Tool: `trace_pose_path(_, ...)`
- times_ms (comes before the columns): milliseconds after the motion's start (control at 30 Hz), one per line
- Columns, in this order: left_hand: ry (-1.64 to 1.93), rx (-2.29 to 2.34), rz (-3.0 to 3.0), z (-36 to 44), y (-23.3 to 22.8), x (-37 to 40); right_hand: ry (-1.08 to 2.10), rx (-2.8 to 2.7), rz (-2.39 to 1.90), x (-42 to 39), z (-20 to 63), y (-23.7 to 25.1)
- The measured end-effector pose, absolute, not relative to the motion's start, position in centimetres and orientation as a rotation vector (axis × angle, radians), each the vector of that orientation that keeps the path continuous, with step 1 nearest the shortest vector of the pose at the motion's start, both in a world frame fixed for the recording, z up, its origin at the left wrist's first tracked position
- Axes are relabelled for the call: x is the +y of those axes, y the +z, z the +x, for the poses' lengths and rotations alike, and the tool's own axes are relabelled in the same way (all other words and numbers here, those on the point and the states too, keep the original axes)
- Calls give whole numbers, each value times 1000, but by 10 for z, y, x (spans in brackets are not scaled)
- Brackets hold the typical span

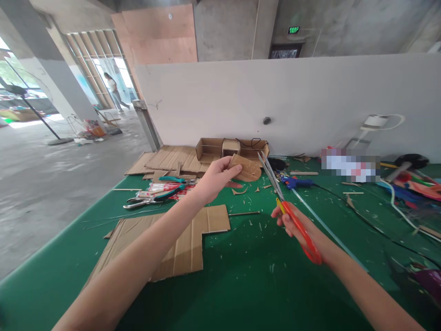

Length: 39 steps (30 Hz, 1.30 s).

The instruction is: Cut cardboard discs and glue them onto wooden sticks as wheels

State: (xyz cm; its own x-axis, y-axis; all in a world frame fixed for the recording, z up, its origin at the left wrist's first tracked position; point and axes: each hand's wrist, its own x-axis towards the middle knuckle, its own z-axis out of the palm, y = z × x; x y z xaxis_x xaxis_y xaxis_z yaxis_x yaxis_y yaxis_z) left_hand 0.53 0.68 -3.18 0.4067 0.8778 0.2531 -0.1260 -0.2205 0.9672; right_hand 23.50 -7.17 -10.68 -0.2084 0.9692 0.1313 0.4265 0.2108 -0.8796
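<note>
My left hand [218, 177] pinches a small cardboard piece [247, 169] with a rounded right end, held above the table. In my right hand [292, 225] is a pair of scissors [301, 234] with red and yellow handles, its blades pointing up and away. The blade tips are just right of the cardboard piece, and a small gap shows between them and it. Below my left forearm lies a larger cut cardboard sheet [186, 248] with a stepped corner. Behind the left hand stands an open cardboard box [210, 149] with compartments.
Pliers [148, 201] with teal handles lie on the green table [248, 280] at left. A blue glue gun [298, 182] with a black cord sits right of the scissors. Cardboard scraps are scattered about. A white partition [213, 101] rises behind; a person [115, 92] walks in the far background.
</note>
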Motion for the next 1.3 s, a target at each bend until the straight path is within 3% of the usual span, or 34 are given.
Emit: trace_pose_path(1300, 1119, 759, 1239, 32, -29, -17, 1000, -1763, -1399, -89, 215, -97)
